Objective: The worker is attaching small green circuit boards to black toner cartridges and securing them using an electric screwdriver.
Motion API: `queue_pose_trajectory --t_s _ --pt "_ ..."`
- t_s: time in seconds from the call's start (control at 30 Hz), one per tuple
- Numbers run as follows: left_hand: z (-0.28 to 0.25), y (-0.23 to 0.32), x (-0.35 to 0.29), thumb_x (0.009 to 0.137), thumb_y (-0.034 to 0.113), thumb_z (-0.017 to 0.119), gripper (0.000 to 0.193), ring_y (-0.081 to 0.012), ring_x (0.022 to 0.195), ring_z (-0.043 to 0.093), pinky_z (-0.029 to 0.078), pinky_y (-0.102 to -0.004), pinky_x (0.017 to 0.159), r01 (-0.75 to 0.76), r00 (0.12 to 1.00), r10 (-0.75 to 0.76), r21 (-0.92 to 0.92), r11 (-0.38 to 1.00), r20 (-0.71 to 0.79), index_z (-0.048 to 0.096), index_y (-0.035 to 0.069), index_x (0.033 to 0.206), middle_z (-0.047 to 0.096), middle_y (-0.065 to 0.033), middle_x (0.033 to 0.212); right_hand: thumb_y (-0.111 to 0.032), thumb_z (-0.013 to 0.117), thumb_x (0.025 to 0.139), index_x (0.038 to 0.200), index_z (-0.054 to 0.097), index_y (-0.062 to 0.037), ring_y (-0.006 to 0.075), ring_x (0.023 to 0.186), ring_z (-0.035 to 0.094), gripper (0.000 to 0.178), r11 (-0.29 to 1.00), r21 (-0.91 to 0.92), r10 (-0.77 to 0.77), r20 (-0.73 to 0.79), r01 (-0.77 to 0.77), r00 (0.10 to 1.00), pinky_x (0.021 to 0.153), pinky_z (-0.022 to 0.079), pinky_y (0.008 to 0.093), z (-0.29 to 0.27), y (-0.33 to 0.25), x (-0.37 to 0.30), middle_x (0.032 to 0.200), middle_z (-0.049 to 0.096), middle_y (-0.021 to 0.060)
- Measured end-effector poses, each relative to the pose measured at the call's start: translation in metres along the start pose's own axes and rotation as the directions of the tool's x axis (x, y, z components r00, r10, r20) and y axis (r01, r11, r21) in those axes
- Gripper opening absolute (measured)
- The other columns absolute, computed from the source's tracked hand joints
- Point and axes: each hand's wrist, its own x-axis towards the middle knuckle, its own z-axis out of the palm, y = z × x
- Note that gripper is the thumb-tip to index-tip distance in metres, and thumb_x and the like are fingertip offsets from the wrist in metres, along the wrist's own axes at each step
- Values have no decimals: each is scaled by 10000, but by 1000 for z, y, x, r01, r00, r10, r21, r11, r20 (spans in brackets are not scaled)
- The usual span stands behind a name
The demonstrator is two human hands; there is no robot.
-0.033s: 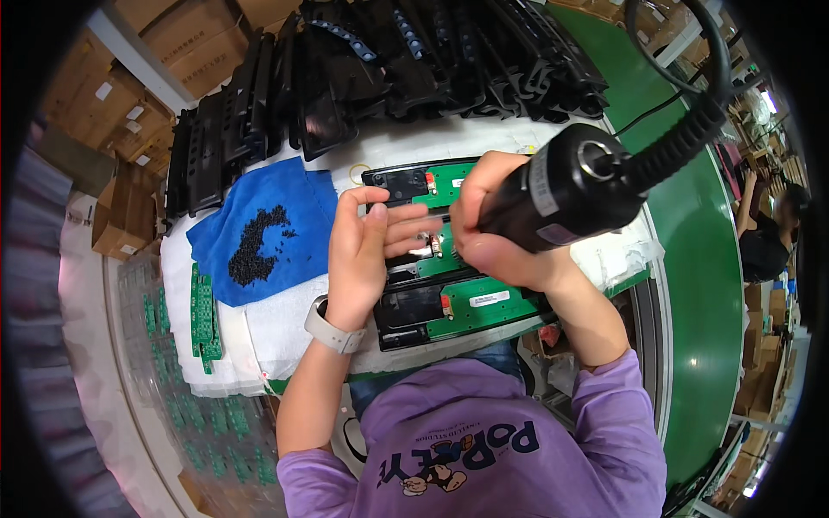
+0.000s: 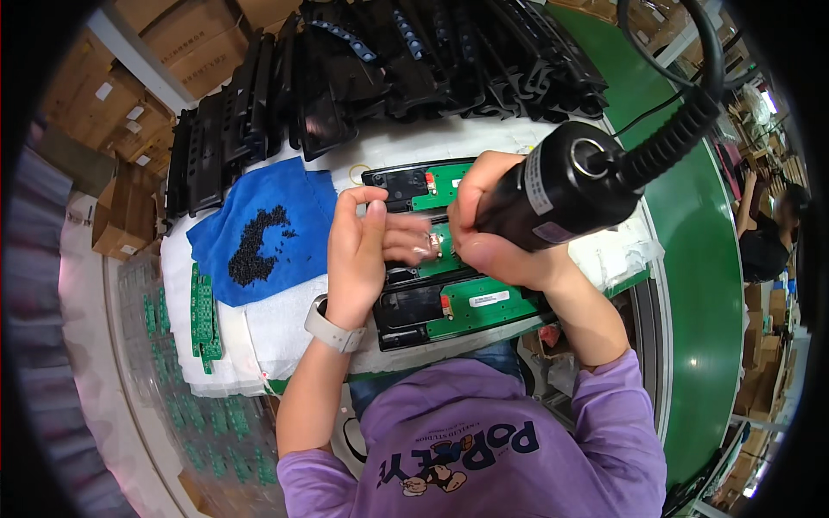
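My right hand is wrapped round a black electric screwdriver, whose back end with a metal ring and a thick cable points up to the right. Its tip is hidden behind my fingers. Under it lies the middle of three black housings with green circuit boards. My left hand, with a watch at the wrist, hovers by that board, open, its lower fingers stretched toward the screwdriver and slightly blurred. Whether something small lies in the palm I cannot tell. The near housing and far housing lie on either side.
Small black screws are heaped on a blue cloth to the left. A stack of green circuit boards stands at the left edge. Black plastic housings pile up along the back. A screwdriver cable hangs at the right.
My left fingers have shifted slightly over the middle board. The screwdriver's back end has tipped a little to the left.
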Motion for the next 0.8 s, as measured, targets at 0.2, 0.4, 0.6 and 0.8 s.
queue_pose_trajectory --t_s 0.2,0.4,0.6,0.8 --pt "-1 -7 2 951 189 384 157 -25 430 230 186 -197 387 151 987 -150 -13 988 52 436 74 860 335 41 543 -34 663 689 769 460 -12 103 523 480 219 1000 3 21 -3 -21 1000 481 391 227 -1 -4 -4 603 512 58" --pt "-3 -4 3 889 103 503 76 -53 476 381 279 -187 433 145 975 -144 5 989 167 435 70 879 426 24 575 -81 674 687 815 467 1 95 462 465 257 991 120 68 -25 -65 997 452 389 225 -6 -10 -3 593 515 52" --pt "-2 5 1 797 14 622 129 -186 691 656 506 -220 595 88 975 -88 7 996 204 511 -10 857 650 -134 760 -253 524 831 955 459 -15 127 411 428 276 823 500 -246 -112 269 963 458 386 275 -31 -19 4 562 447 31" --pt "-4 2 -2 798 26 627 69 -166 599 634 496 -218 539 53 973 -72 88 995 220 588 -27 779 628 -89 683 -343 450 876 990 477 -44 126 412 423 321 788 487 -257 -295 376 920 507 406 306 -33 -19 5 575 459 18"
